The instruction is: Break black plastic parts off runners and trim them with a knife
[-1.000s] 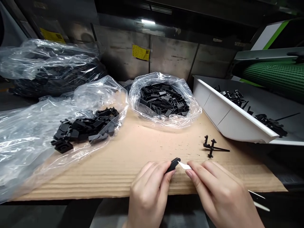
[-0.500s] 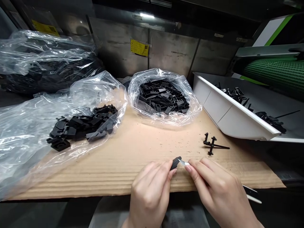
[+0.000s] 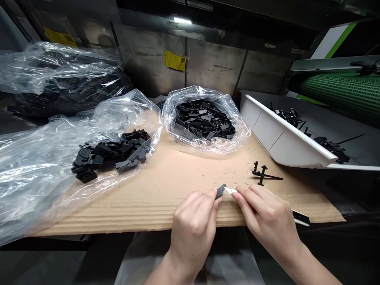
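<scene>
Between the fingers and thumb of my left hand (image 3: 194,225) is a small black plastic part (image 3: 220,191), its rounded tip sticking out. My right hand (image 3: 267,211) pinches a knife (image 3: 230,190) with a short pointed blade. The blade's point meets the tip of the black part, or lies very close to it. Behind my right hand a black and white handle-like end (image 3: 301,217) shows; its link to the blade is hidden by the hand. Just beyond that hand a black branched plastic piece (image 3: 263,174) with a long thin pin lies on the cardboard (image 3: 178,178).
A clear bag (image 3: 243,132) full of black parts stands at the back. More black parts (image 3: 111,154) lie on a spread plastic bag (image 3: 35,158) at left, with a larger filled bag (image 3: 68,79) behind. A white tray (image 3: 267,126) with black pieces stands right, beside a green roll (image 3: 341,89).
The view has shifted slightly, and both hands sit a little higher in it. The blade stays at the black part's tip and now looks brighter. Both hands keep their hold.
</scene>
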### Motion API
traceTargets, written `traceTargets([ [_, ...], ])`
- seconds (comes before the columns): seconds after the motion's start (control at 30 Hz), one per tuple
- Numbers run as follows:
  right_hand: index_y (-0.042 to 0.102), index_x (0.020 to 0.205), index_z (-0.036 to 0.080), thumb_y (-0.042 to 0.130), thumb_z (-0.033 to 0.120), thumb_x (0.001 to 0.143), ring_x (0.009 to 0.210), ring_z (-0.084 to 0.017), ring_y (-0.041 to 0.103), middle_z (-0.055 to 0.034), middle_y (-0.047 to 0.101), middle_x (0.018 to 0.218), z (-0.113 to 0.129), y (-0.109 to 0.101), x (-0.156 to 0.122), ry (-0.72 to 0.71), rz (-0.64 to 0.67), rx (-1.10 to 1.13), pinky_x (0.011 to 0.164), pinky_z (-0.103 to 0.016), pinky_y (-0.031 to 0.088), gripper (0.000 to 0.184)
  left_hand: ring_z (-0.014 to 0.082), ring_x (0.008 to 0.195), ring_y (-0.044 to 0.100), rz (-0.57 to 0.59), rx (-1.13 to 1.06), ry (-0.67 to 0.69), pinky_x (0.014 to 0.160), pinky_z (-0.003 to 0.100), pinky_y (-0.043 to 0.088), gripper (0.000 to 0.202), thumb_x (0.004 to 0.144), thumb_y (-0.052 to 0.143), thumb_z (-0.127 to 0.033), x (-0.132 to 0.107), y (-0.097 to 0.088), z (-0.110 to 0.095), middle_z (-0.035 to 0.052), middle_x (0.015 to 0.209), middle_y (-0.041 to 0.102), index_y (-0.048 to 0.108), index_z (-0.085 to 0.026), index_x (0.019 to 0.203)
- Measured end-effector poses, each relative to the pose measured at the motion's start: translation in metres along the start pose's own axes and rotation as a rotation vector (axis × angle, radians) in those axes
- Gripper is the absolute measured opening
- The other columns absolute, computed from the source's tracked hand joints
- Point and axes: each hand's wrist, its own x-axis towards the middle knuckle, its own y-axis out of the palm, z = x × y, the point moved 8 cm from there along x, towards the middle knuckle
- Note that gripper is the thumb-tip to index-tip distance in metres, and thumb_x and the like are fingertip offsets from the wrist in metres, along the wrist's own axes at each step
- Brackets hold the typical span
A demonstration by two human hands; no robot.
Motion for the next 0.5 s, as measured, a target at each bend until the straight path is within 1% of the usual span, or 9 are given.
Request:
traceTargets([
  [0.1,0.067,0.081,0.014,0.046,0.028,0.087,0.057,-0.016,0.056,-0.0056,0.061,0.067,-0.023,-0.01,0.0,0.073,-0.063,-0.066,0.049,-0.025,0.033,0.027,0.0187,0.065,0.063,-0.018,-0.029,0.005,0.06,0.029,0.051,0.014,0.081,0.051,-0.004,-0.001,-0.004,-0.001,0.0091,0.071,0.069,0.063,-0.007,0.087],
  [0.17,0.066,0.085,0.014,0.047,0.028,0.087,0.058,-0.016,0.057,-0.006,0.062,0.071,-0.03,-0.016,-0.002,0.084,-0.066,-0.047,0.051,-0.025,0.035,0.024,0.0183,0.066,0.064,-0.025,-0.039,0.002,0.061,0.028,0.051,0.014,0.081,0.051,-0.004,-0.002,-0.006,-0.001,0.0085,0.073,0.069,0.062,-0.009,0.088],
  [0.23,0.064,0.085,0.016,0.046,0.028,0.087,0.059,-0.014,0.057,-0.0037,0.062,0.071,-0.023,-0.017,-0.006,0.033,-0.014,0.021,0.054,-0.024,0.039,0.021,0.0185,0.066,0.064,-0.028,-0.037,-0.003,0.061,0.029,0.052,0.015,0.081,0.051,-0.004,-0.002,-0.006,0.0,0.008,0.074,0.069,0.062,-0.01,0.088],
  [0.33,0.063,0.082,0.019,0.044,0.026,0.088,0.058,-0.012,0.056,-0.0018,0.061,0.069,-0.002,-0.011,-0.011,-0.025,0.064,0.113,0.056,-0.022,0.041,0.022,0.0189,0.065,0.063,-0.029,-0.032,-0.008,0.06,0.03,0.051,0.015,0.082,0.05,-0.006,-0.002,-0.005,0.0,0.0079,0.073,0.069,0.062,-0.011,0.088],
  [0.43,0.063,0.084,0.018,0.042,0.025,0.089,0.059,-0.013,0.055,-0.0022,0.06,0.068,0.012,-0.004,-0.012,-0.009,0.091,0.141,0.057,-0.023,0.041,0.023,0.0185,0.065,0.063,-0.017,-0.037,-0.005,0.06,0.03,0.052,0.015,0.082,0.049,-0.005,-0.001,-0.004,0.0,0.007,0.073,0.069,0.061,-0.012,0.089],
  [0.5,0.064,0.084,0.018,0.041,0.025,0.09,0.059,-0.013,0.055,-0.002,0.059,0.067,0.015,-0.001,-0.011,0.005,0.095,0.135,0.058,-0.023,0.04,0.025,0.0183,0.066,0.064,-0.003,-0.046,-0.002,0.061,0.029,0.052,0.017,0.081,0.049,-0.003,-0.002,-0.004,0.0,0.0066,0.074,0.069,0.061,-0.012,0.09],
])
